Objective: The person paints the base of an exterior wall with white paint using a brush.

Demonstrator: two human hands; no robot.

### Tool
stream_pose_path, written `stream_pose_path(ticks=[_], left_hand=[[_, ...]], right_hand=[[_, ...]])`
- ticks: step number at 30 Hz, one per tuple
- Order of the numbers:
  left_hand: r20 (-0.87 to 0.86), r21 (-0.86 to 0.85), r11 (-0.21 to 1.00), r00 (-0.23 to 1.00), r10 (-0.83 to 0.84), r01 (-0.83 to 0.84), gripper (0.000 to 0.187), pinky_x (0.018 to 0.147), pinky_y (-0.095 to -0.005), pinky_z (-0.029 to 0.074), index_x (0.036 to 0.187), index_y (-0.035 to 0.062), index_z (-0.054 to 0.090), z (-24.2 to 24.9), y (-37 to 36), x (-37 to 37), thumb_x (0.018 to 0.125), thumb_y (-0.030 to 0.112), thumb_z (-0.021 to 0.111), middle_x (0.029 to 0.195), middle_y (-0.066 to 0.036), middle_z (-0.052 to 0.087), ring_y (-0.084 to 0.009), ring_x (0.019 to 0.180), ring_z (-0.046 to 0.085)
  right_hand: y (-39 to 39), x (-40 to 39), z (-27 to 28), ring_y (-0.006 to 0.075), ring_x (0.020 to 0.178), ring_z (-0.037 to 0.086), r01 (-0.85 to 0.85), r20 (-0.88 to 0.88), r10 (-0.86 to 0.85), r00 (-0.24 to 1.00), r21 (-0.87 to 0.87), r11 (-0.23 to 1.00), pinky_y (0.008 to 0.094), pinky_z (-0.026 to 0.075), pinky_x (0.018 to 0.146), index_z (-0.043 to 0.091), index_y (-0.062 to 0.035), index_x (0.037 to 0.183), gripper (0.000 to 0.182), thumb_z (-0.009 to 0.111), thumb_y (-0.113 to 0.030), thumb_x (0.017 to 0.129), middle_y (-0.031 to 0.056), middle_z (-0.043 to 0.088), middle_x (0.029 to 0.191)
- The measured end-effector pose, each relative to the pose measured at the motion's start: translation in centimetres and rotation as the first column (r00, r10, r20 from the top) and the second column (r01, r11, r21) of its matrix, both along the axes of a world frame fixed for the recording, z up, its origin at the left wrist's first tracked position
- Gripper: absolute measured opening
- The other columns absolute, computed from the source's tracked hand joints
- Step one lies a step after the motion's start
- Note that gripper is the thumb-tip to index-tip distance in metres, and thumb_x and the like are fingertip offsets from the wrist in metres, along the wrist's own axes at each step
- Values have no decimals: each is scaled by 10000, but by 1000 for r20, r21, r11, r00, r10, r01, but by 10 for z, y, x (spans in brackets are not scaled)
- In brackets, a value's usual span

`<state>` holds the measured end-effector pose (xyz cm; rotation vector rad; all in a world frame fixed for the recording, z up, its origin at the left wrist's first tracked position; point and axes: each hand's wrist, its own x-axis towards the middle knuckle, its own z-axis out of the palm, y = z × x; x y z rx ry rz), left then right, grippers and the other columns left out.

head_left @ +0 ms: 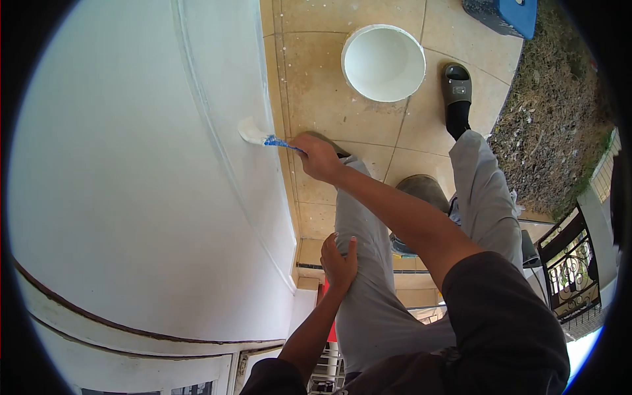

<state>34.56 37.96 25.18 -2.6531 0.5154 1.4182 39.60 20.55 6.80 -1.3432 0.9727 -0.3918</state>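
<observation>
My right hand [319,158] is closed around the blue handle of a paintbrush [276,141]. White paint covers the bristles, which lie against the lower part of the white wall [164,171]. On my grey-trousered leg [365,263] rests my left hand [339,264], thumb apart from the fingers and nothing held in it. A round white bucket [384,64] stands on the floor beyond the brush, its inside white.
Paint spots dot the tan tiled floor [316,79]. A blue plastic object [517,16] sits at the top right, beside a strip of grass and soil [546,125]. Behind my legs is a dark rounded object [421,191]. A metal gate [573,260] shows at the right.
</observation>
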Motion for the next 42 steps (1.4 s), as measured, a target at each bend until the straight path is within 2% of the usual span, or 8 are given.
stream_pose_path(ticks=[6,8,16,17,24,29,36,42], left_hand=[[0,5,1000,1000,25,-25,574,976,-482,387,1253,0,504,2,-6,0,895,429,634,1221,-214,560,-378,1157,517],[0,6,1000,1000,18,-18,569,974,-483,388,1252,0,505,-2,-4,-2,896,425,633,1217,-215,560,-378,1155,518],[-1,-11,998,998,56,-56,553,971,-484,387,1246,1,508,-1,-1,0,903,420,623,1210,-216,562,-381,1150,519],[-5,-8,998,998,56,-56,554,970,-484,387,1247,1,507,-1,1,0,904,420,622,1210,-216,562,-381,1149,519],[2,-32,997,998,64,-63,546,973,-482,384,1246,0,505,0,4,2,904,409,627,1205,-215,566,-380,1146,521],[11,-24,999,999,49,-48,547,974,-481,387,1248,0,504,1,1,3,902,404,632,1206,-217,565,-385,1146,523],[4,-6,1000,1000,27,-27,547,970,-482,391,1244,-1,510,2,-3,4,899,404,637,1212,-217,564,-386,1144,527],[23,-19,1000,1000,18,-17,548,966,-480,391,1247,6,510,0,-1,1,900,412,634,1215,-210,562,-378,1146,525]], right_hand=[[10,-26,-36,318,932,631,-470,-43,473,880,62,880,436,492,773,672,-110,1019,256,584,7,810,95,667,983],[-37,-3,-42,316,938,634,-694,-121,703,701,111,711,433,495,777,678,-116,1009,274,599,5,777,101,675,956],[-249,47,-57,322,795,645,-412,-307,319,897,-315,855,406,495,719,679,-62,998,176,607,-53,837,139,682,852],[-268,45,-66,425,827,635,-305,-243,208,948,-489,817,503,490,697,653,-58,888,120,560,-37,816,221,665,847],[-286,60,-61,439,847,624,368,-138,-494,858,-506,780,503,480,714,625,-46,905,107,540,-33,840,239,655,861],[-195,66,-68,337,744,632,245,-160,-272,949,-166,955,401,487,699,657,-35,980,143,596,-51,852,158,662,800],[-18,1,-23,354,910,633,-63,-44,68,997,113,992,397,498,792,651,-26,1076,258,578,26,833,156,661,991],[-3,-51,-25,318,911,643,-408,-142,408,902,32,913,375,502,789,670,-69,1058,209,578,-39,873,128,672,1009]])
